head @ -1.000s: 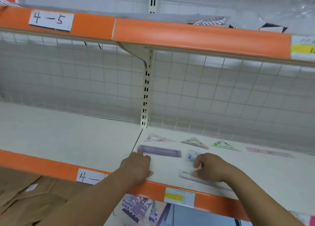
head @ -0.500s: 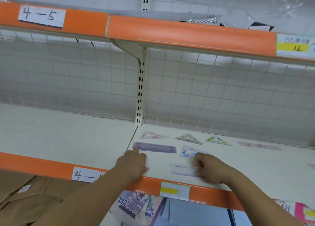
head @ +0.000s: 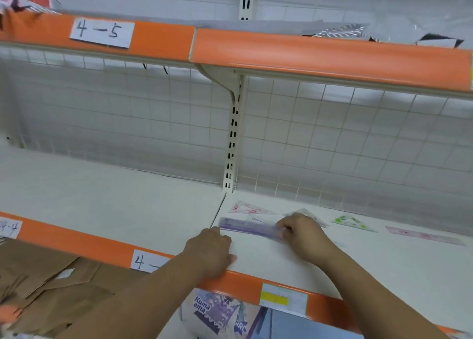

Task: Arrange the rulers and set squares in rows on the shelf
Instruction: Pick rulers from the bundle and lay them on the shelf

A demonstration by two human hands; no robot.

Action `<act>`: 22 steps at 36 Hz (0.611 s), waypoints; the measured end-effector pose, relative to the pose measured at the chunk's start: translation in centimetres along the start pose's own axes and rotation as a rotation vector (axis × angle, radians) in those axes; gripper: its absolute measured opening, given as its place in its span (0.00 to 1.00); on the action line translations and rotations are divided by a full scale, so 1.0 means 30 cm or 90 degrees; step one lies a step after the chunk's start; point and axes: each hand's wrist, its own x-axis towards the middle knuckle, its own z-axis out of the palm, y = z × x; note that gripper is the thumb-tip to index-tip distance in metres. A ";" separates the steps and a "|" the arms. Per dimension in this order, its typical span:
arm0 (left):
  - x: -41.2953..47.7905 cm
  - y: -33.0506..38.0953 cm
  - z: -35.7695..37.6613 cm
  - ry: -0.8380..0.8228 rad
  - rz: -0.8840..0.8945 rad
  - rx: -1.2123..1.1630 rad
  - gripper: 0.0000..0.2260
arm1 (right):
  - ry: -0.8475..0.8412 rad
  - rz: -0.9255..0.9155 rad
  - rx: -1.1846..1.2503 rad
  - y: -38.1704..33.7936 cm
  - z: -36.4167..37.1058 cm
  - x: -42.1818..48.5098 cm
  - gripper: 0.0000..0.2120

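A purple ruler (head: 243, 226) lies flat on the white shelf (head: 281, 259), just right of the shelf joint. A clear ruler (head: 257, 220) with small print lies along its back edge. My right hand (head: 303, 235) has its fingers curled onto the right end of these rulers and pinches the clear one. My left hand (head: 211, 251) rests on the shelf by the front edge, its fingertips near the purple ruler's left end. Behind them is a row of a pink set square (head: 249, 208), a clear set square (head: 311, 214) partly hidden by my right hand, and a green set square (head: 352, 222).
A pink ruler (head: 423, 235) lies flat at the right of the row. A wire grid panel (head: 332, 139) backs the shelf. An orange-edged upper shelf (head: 307, 54) hangs overhead. Brown cardboard (head: 51, 282) and printed packs (head: 220, 313) sit below the shelf front.
My right hand slid the clear ruler from the shelf's front back to the purple ruler. My left hand stayed by the purple ruler's left end.
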 end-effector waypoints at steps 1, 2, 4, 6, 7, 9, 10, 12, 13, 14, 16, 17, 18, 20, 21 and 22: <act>-0.002 -0.001 -0.002 -0.003 0.000 0.001 0.20 | 0.023 -0.006 -0.015 -0.014 0.004 0.010 0.11; -0.004 -0.001 -0.004 -0.006 0.001 0.003 0.20 | 0.043 -0.018 -0.029 -0.027 0.008 0.020 0.11; -0.008 -0.002 -0.005 -0.007 0.003 0.006 0.20 | 0.067 -0.046 -0.069 -0.048 0.022 0.042 0.11; -0.012 -0.004 -0.007 -0.007 0.004 0.012 0.20 | 0.073 -0.066 -0.095 -0.062 0.040 0.063 0.13; -0.012 -0.004 -0.009 -0.008 0.004 0.014 0.20 | 0.071 -0.072 -0.095 -0.067 0.051 0.073 0.15; -0.012 -0.003 -0.012 -0.011 0.004 0.017 0.20 | 0.061 -0.075 -0.087 -0.070 0.072 0.091 0.18; -0.012 -0.002 -0.013 -0.014 0.004 0.018 0.20 | 0.057 -0.076 -0.082 -0.071 0.081 0.100 0.19; -0.010 -0.001 -0.015 -0.017 0.001 0.020 0.20 | 0.054 -0.084 -0.082 -0.075 0.100 0.115 0.19; -0.009 -0.001 -0.016 -0.018 0.000 0.020 0.20 | 0.057 -0.092 -0.089 -0.076 0.108 0.121 0.19; -0.008 -0.001 -0.016 -0.018 -0.001 0.021 0.20 | 0.064 -0.102 -0.102 -0.076 0.117 0.128 0.19; -0.007 0.001 -0.017 -0.021 -0.001 0.026 0.21 | 0.076 -0.118 -0.124 -0.077 0.134 0.142 0.19; -0.008 0.001 -0.016 -0.021 -0.001 0.027 0.21 | 0.080 -0.121 -0.126 -0.077 0.143 0.148 0.18; -0.009 0.001 -0.016 -0.019 -0.001 0.028 0.21 | 0.085 -0.126 -0.126 -0.078 0.149 0.153 0.18; -0.010 0.000 -0.014 -0.016 -0.001 0.026 0.21 | 0.092 -0.141 -0.123 -0.081 0.160 0.159 0.17; -0.010 0.000 -0.013 -0.016 -0.002 0.025 0.20 | 0.092 -0.147 -0.119 -0.080 0.165 0.162 0.17; -0.011 0.000 -0.014 -0.018 -0.002 0.023 0.20 | 0.086 -0.151 -0.123 -0.078 0.170 0.164 0.16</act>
